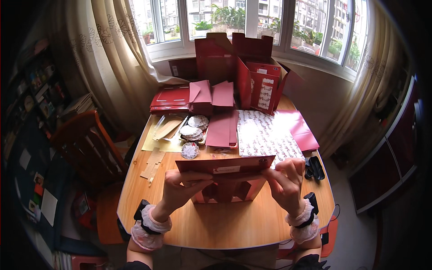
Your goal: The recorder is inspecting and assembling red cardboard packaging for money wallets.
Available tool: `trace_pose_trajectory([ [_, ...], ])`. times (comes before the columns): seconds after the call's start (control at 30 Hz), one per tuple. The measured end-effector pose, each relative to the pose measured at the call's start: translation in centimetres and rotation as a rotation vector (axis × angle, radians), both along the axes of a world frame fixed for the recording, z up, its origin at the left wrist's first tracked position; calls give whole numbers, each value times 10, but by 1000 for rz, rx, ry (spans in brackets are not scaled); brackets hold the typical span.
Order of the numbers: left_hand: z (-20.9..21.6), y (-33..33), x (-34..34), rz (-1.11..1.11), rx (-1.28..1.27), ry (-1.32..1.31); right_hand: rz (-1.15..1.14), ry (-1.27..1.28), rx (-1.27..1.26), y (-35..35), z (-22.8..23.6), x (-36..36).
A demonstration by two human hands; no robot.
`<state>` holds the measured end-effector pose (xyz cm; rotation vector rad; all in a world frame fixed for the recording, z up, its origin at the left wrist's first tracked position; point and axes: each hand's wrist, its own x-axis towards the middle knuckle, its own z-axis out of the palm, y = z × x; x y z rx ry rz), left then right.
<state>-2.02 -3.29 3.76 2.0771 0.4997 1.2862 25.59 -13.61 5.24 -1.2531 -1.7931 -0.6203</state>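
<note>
A dark red cardboard box (225, 193) stands on the wooden table right in front of me, its top flap (238, 164) raised and bearing a small white label. My left hand (183, 186) pinches the left end of this flap between thumb and fingers. At the other end, my right hand (284, 184) grips the flap's right corner, fingers curled. The box's lower front has dark angular shapes and lies partly in shadow. Beyond the flap lies white patterned paper (258, 130), partly washed out by window light.
Behind are pink-red card sheets (221, 128), a stack of red folded boxes (170, 98) and an upright red box (261, 85). Round white patterned pieces (192, 131) lie left of them, near tan strips (153, 163). A black object (314, 168) sits at the right edge. A chair (87, 144) stands left.
</note>
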Motion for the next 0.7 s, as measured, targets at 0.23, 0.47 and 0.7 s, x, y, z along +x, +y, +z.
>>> trace_pose_trajectory([
  [0.23, 1, -1, 4, 34, -15, -26, -7, 79, 12, -1, -3, 9],
  [0.47, -1, -1, 0, 60, -14, 15, 12, 195, 73, -4, -4, 9],
  [0.7, -1, -2, 0, 67, -5, 18, 65, 119, 36, 5, -5, -24],
])
